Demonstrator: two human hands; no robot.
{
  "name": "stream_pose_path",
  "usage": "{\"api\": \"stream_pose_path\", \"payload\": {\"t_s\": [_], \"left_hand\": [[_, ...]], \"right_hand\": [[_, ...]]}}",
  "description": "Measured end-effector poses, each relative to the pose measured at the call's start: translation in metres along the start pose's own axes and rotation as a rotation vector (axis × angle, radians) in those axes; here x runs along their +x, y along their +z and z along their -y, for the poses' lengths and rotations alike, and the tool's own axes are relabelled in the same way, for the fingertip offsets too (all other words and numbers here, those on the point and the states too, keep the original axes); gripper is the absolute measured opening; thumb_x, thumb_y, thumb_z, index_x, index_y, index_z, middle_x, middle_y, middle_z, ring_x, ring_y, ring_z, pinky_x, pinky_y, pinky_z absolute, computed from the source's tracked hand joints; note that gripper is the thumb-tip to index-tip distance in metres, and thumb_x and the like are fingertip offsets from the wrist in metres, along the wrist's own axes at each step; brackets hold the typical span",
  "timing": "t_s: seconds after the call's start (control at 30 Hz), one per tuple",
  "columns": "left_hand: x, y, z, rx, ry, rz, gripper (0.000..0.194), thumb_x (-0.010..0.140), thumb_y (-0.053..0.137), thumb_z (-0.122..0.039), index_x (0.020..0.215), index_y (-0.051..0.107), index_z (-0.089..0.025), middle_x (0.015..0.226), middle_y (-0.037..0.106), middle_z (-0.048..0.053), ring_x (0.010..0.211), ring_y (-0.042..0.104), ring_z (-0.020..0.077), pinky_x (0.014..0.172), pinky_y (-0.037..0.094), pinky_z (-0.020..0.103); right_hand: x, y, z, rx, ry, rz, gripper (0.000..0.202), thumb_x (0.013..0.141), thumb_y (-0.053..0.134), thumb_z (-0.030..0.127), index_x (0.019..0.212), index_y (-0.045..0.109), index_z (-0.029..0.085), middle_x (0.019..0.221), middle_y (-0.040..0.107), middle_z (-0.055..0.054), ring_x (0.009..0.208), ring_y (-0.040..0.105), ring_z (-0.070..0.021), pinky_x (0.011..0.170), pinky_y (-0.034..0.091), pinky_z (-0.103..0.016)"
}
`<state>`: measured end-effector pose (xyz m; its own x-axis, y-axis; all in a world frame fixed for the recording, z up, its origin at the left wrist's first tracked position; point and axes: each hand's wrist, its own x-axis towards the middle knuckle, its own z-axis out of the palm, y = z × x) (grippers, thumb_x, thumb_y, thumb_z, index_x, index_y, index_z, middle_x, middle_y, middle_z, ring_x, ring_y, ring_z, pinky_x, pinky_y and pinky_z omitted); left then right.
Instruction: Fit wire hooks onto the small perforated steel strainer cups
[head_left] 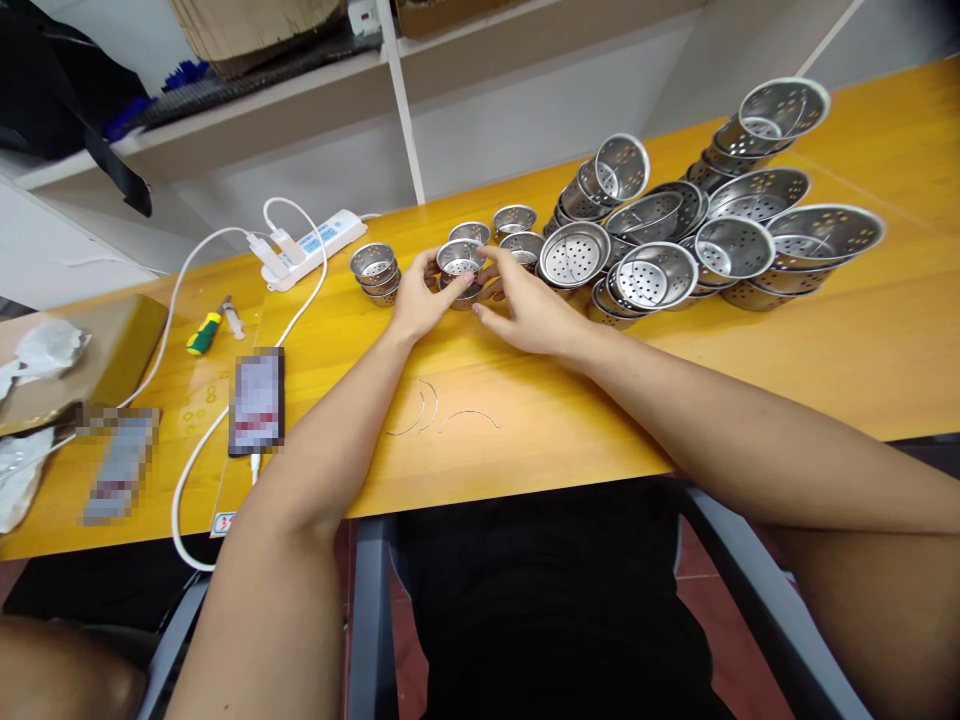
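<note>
A small perforated metal strainer cup (459,256) stands on top of another in the middle of the table, between my two hands. My left hand (426,298) is closed around its left side, with the thumb across the front. My right hand (521,302) is at the right side of the cup, thumb and fingers apart, the fingertips close to the rim; whether they touch it I cannot tell. Several similar cups stand just behind, among them a cup (514,220) at the back. Thin curved wires (469,413) lie on the table in front of my hands.
A short stack of cups (373,262) stands at left. Many larger perforated strainers (731,248) are piled at right. At left are a power strip (319,248) with white cables, a green-and-yellow screwdriver (204,334), a phone (256,402) and a cardboard box (124,350).
</note>
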<state>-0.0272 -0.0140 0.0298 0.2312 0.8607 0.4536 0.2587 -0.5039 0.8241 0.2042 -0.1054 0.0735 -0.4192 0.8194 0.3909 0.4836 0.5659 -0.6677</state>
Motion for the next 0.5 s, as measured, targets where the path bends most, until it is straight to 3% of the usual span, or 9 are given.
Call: {"api": "stream_pose_path", "payload": {"t_s": [0.17, 0.33, 0.5], "left_hand": [[-0.003, -0.003, 0.0, -0.07, -0.002, 0.044, 0.11, 0.069, 0.093, -0.097, 0.145, 0.059, -0.026, 0.144, 0.08, 0.016, 0.132, 0.084, 0.031, 0.116, 0.068, 0.047], [-0.004, -0.009, -0.001, -0.034, 0.033, 0.157, 0.104, 0.074, 0.094, -0.093, 0.147, 0.061, -0.025, 0.149, 0.077, 0.016, 0.135, 0.081, 0.032, 0.116, 0.069, 0.047], [-0.002, -0.009, 0.014, 0.163, 0.037, 0.038, 0.1, 0.078, 0.098, -0.084, 0.157, 0.064, -0.032, 0.149, 0.065, 0.014, 0.124, 0.078, 0.0312, 0.095, 0.072, 0.042]], "right_hand": [[0.0, -0.003, -0.005, -0.103, 0.01, 0.013, 0.061, 0.107, 0.068, 0.034, 0.164, 0.057, 0.016, 0.151, 0.067, -0.023, 0.132, 0.076, -0.0392, 0.126, 0.061, -0.063], [0.0, -0.003, -0.006, -0.139, 0.049, 0.015, 0.058, 0.108, 0.069, 0.036, 0.161, 0.061, 0.015, 0.152, 0.061, -0.023, 0.134, 0.075, -0.0406, 0.128, 0.06, -0.064], [-0.001, -0.001, -0.007, -0.147, 0.078, -0.043, 0.061, 0.106, 0.07, 0.035, 0.163, 0.059, 0.016, 0.155, 0.057, -0.024, 0.142, 0.072, -0.0426, 0.129, 0.06, -0.067]]}}
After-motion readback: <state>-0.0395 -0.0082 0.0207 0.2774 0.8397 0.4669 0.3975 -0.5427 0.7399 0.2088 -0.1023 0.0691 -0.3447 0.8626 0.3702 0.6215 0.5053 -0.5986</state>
